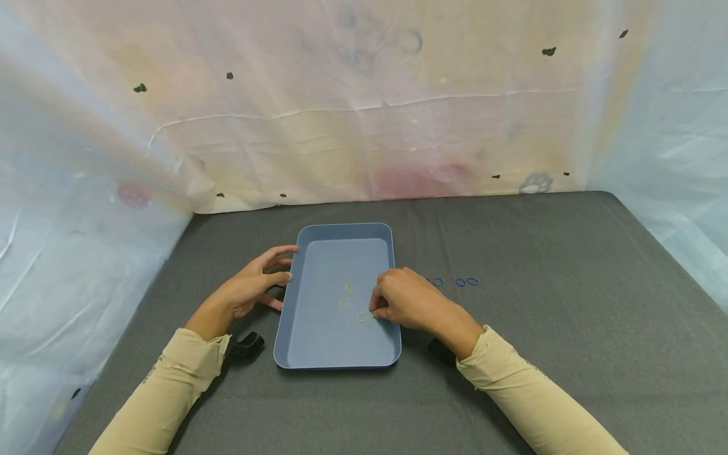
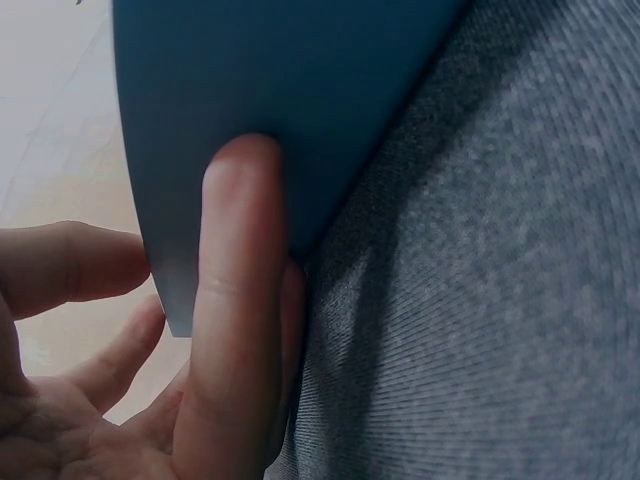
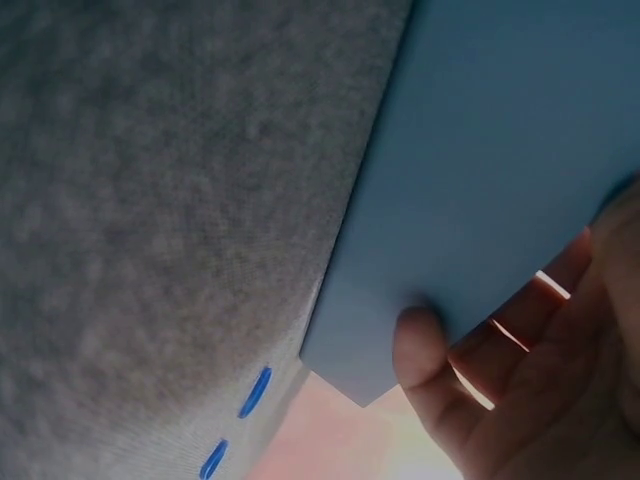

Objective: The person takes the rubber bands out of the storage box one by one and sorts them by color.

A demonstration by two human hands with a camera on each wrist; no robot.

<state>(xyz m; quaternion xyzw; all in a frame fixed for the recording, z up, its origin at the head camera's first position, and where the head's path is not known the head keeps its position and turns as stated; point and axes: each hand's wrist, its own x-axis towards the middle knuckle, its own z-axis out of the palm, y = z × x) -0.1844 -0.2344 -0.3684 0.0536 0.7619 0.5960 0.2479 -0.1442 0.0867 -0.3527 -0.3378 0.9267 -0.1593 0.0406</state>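
Observation:
A blue-grey rectangular tray [image 1: 338, 354] lies on the table. Inside it are thin yellow-green rubber bands: an upper band [image 1: 349, 289], a middle band [image 1: 344, 304] and a lower band [image 1: 363, 316]. Reaching over the tray's right wall, my right hand [image 1: 418, 300] has its thumb and index finger together at another yellow-green rubber band [image 1: 373, 315], which it seems to pinch; the fingertips partly cover it. My left hand [image 1: 247, 287], fingers spread, rests against the tray's left side. In the left wrist view a finger [image 2: 243, 230] presses on the outer wall.
Several dark blue rubber bands, including one band [image 1: 472, 282], lie in a row on the grey cloth [image 1: 546, 303] right of the tray. Plastic sheeting [image 1: 341, 145] hangs behind the table and along both sides. Black straps [image 1: 246, 347] sit below the wrists.

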